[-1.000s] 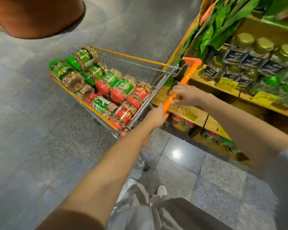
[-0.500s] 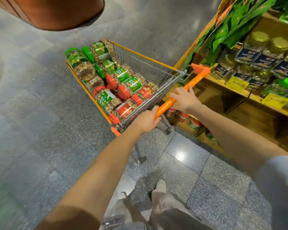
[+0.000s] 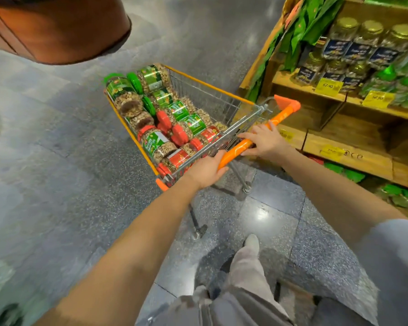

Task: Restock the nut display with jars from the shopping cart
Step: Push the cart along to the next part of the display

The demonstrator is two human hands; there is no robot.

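Yellow shelf tag (image 3: 327,86), 62.90 (rest unreadable)

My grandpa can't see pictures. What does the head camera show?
A person's left hand grips and right hand rests on the orange handle of a shopping cart full of nut jars with green and red lids. A wooden shelf of gold-lidded jars stands to its right.

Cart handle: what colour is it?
Bright orange. The cart handle shows best in the head view.
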